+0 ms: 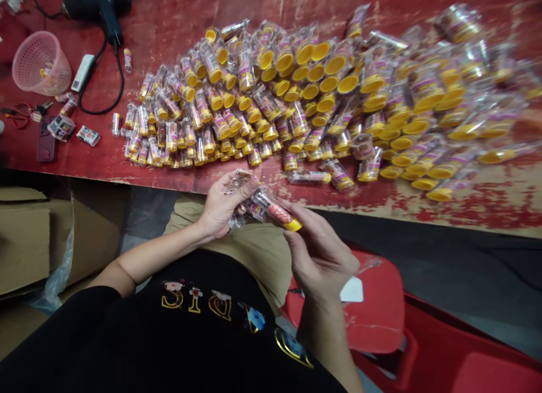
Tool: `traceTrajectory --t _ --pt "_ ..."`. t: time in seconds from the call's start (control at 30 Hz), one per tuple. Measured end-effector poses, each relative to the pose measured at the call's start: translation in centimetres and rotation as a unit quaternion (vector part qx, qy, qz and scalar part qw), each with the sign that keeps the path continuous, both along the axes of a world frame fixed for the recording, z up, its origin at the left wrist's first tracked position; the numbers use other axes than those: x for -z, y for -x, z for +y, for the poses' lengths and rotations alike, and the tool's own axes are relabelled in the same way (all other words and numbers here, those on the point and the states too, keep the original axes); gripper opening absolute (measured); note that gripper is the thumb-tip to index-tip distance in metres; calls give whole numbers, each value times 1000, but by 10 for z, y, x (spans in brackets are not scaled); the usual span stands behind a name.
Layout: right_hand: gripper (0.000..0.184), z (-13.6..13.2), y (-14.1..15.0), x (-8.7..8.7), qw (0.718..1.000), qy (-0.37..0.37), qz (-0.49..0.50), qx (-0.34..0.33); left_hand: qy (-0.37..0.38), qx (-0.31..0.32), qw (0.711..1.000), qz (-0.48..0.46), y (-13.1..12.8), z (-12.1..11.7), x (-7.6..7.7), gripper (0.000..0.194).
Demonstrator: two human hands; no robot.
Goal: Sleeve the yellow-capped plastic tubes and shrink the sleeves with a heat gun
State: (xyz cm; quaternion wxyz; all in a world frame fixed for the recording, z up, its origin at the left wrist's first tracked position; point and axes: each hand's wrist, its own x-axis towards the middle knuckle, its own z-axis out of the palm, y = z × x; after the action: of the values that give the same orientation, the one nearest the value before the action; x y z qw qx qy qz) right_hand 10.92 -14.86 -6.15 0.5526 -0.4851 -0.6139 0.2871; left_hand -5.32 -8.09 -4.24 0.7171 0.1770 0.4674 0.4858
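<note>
Over my lap, just in front of the table edge, both hands meet around a small clear tube with a yellow end cap and pinkish-red contents. My right hand pinches it near the cap between thumb and fingers. Clear printed plastic sleeves are gripped in my left hand, the thumb pressed on top. The tube's far end lies at the sleeves; whether it is inside one I cannot tell. Many similar yellow-capped tubes in clear wrap lie piled across the table beyond my hands.
On the red, worn table lie a heat gun with its cord, a pink basket, a phone, red-handled scissors and small packets. Cardboard boxes stand at left, a red stool at right.
</note>
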Motion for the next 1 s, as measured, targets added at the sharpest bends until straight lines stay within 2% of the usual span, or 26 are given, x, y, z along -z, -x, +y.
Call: traceTrajectory --t 0.13,0.23,0.33,0.4,0.5,0.63,0.7,0.77,0.87,0.93,1.0 --pt "58 -3 3 -5 998 -52 -39 25 12 26 1000 -4 2 -1 -3 68" --pt "56 -6 7 -6 998 -35 -45 17 22 59 998 -13 5 -1 -4 68" --pt "55 -7 8 -6 999 -5 0 47 27 90 996 -12 7 -1 -5 68" --pt "57 -7 7 -6 999 10 12 29 25 96 995 3 8 -2 -6 64" --pt "56 -7 9 -6 1000 -6 -13 22 23 102 995 8 8 -3 -8 62" --pt "45 -10 21 -5 993 25 47 108 24 140 989 -29 10 -1 -12 58" --pt "39 -11 25 -5 990 30 59 126 18 144 989 -42 10 0 -13 56" --pt "36 -11 28 -3 988 41 91 118 10 138 989 -43 9 1 -12 55" --pt "36 -9 28 -1 978 96 178 60 13 129 991 -15 8 0 -9 52" --pt "35 -8 26 0 981 100 156 62 25 134 991 7 8 0 -7 48" --pt "38 -7 23 0 991 64 78 92 33 156 987 21 8 0 -7 46"
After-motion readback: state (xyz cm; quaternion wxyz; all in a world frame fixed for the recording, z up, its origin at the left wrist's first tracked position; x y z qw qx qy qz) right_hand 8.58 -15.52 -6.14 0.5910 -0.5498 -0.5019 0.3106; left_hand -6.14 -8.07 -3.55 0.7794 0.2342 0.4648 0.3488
